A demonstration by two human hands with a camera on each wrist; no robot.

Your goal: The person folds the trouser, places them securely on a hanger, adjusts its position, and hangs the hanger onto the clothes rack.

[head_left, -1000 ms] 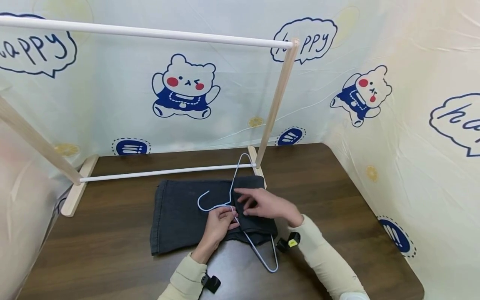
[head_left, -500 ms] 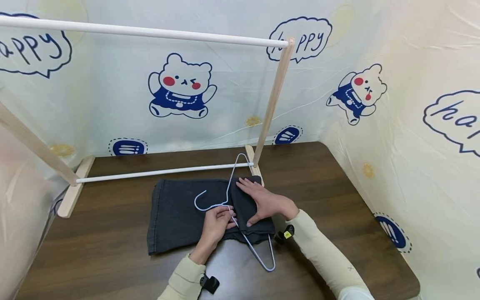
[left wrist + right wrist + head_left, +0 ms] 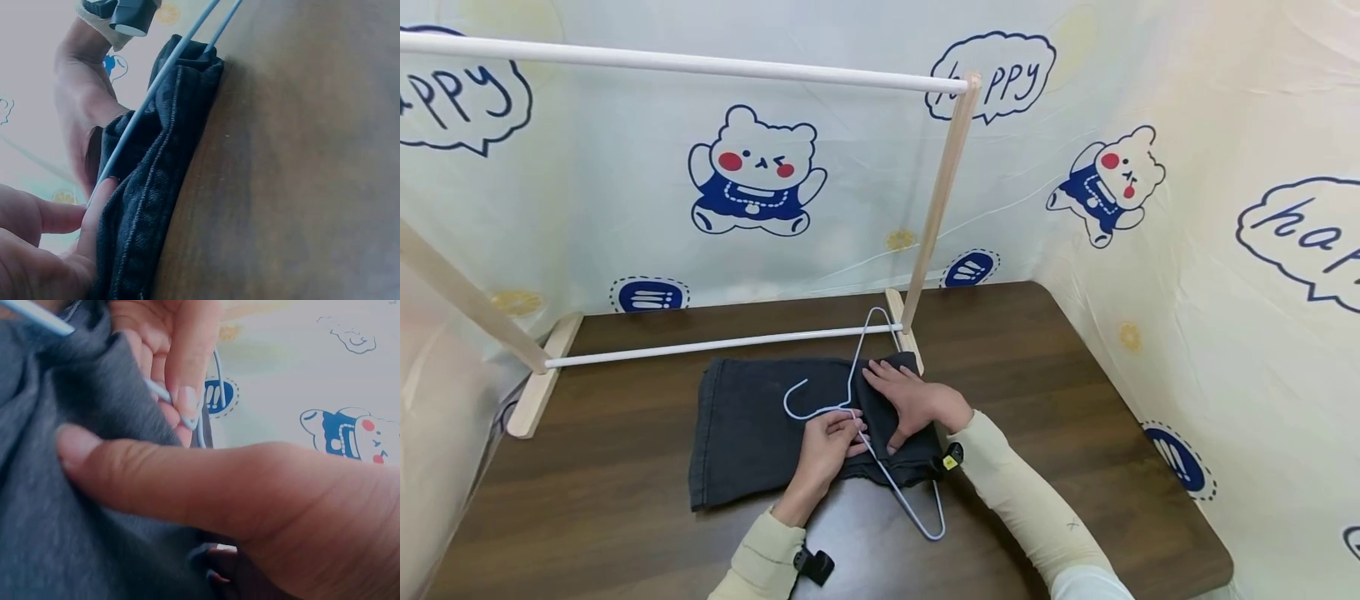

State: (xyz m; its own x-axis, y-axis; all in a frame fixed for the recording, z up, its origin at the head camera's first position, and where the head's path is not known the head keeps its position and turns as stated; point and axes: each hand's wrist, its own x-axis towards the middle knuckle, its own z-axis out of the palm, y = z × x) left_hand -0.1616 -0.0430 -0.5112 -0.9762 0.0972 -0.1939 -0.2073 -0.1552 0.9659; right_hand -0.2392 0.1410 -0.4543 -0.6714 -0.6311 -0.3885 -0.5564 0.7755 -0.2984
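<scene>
Folded dark jeans (image 3: pixel 752 433) lie on the table, with their right end turned over a light-blue wire hanger (image 3: pixel 936 537). The hanger's hook points left over the cloth, and one corner sticks out toward me. My left hand (image 3: pixel 822 450) pinches the wire just below the hook between thumb and fingers; the right wrist view shows this grip. On the folded-over flap rests my right hand (image 3: pixel 917 402), fingers spread and the thumb (image 3: pixel 78 447) pressing the denim. In the left wrist view the hanger wire (image 3: pixel 150 95) runs along the stitched denim edge (image 3: pixel 162 156).
A rack with a white top rail (image 3: pixel 685 62), wooden posts (image 3: pixel 942 200) and a white lower bar (image 3: pixel 722 342) stands at the back of the brown table (image 3: pixel 587 500). The hanger's far corner reaches the lower bar near the right foot (image 3: pixel 910 340). A printed curtain (image 3: pixel 865 192) hangs behind.
My right hand, earlier lifted with bent fingers over the flap, has come down and spread on it. The left hand keeps its pinch on the hanger; the view has shifted slightly.
</scene>
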